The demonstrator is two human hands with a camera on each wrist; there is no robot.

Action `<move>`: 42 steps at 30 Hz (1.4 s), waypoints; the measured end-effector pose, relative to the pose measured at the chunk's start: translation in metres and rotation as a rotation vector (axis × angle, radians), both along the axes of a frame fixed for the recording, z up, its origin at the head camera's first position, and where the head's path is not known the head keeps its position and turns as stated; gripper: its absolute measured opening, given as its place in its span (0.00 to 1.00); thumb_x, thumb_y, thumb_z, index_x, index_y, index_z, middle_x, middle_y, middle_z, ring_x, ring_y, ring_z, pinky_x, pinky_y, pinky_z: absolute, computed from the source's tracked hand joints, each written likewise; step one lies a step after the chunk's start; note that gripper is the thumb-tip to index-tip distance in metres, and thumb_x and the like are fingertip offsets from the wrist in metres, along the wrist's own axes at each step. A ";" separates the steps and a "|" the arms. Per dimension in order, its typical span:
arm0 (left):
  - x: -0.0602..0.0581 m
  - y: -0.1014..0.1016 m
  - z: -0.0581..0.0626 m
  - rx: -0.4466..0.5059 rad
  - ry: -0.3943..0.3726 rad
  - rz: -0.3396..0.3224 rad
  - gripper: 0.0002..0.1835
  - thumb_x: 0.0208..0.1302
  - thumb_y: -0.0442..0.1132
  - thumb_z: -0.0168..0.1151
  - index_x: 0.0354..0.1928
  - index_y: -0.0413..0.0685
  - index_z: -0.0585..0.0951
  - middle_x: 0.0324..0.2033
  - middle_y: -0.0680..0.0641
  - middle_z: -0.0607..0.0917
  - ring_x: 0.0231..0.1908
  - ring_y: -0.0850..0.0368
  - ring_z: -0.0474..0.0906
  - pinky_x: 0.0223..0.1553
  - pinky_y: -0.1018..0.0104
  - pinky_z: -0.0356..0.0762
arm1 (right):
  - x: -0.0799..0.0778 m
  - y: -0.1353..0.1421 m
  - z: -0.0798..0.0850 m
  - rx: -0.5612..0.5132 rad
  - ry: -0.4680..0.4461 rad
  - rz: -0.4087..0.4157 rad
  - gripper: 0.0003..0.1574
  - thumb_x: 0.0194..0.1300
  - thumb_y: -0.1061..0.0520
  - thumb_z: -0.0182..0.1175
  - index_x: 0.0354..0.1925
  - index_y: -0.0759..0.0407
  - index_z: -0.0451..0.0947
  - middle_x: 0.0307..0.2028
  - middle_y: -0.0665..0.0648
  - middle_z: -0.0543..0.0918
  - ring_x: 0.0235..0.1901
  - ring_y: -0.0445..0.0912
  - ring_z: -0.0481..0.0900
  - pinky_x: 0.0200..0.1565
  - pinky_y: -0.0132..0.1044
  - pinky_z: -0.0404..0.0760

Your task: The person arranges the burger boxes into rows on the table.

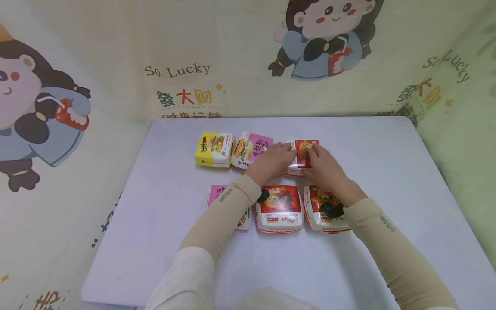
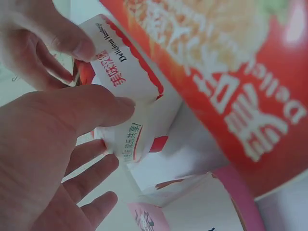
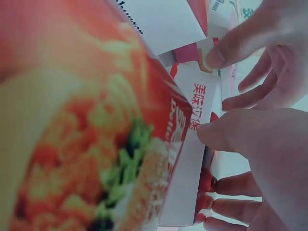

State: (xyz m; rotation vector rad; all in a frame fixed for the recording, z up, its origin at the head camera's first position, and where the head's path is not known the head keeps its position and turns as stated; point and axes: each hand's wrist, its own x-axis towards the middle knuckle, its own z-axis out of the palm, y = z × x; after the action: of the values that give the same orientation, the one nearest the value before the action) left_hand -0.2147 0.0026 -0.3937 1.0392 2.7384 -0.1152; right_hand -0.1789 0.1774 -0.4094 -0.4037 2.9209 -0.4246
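In the head view, both hands are at a red-and-white burger box (image 1: pixel 304 158) at the right end of the back row. My left hand (image 1: pixel 272 160) holds its left side, the thumb (image 2: pixel 113 107) against the white near face. From the right, my right hand (image 1: pixel 328 170) grips the same box, with its thumb (image 3: pixel 214 134) on the near face and its fingers (image 3: pixel 238 185) along the side. The box lies flat and closed. Beside the left hand is a pink-and-white burger box (image 1: pixel 245 150), partly covered by that hand.
A yellow-and-white burger box (image 1: pixel 213 148) stands at the back row's left end. In front lie a pink box (image 1: pixel 214 191), a red-and-white box (image 1: pixel 280 204) and another red-and-white box (image 1: pixel 314 200), under the forearms. A patterned cloth (image 1: pixel 240 51) hangs behind the white table (image 1: pixel 162 193).
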 end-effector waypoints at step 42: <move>0.012 0.011 0.007 -0.014 0.028 0.029 0.21 0.73 0.42 0.56 0.66 0.48 0.72 0.59 0.43 0.74 0.58 0.50 0.73 0.64 0.57 0.75 | 0.002 0.007 0.001 -0.051 -0.131 -0.138 0.59 0.55 0.46 0.72 0.73 0.61 0.51 0.67 0.76 0.56 0.64 0.69 0.57 0.62 0.68 0.71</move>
State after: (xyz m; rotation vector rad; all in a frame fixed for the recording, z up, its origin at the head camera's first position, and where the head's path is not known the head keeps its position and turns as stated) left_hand -0.2031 0.0138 -0.3870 1.0018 2.7726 -0.1460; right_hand -0.1766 0.1843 -0.4083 -0.1741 2.8240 -0.5251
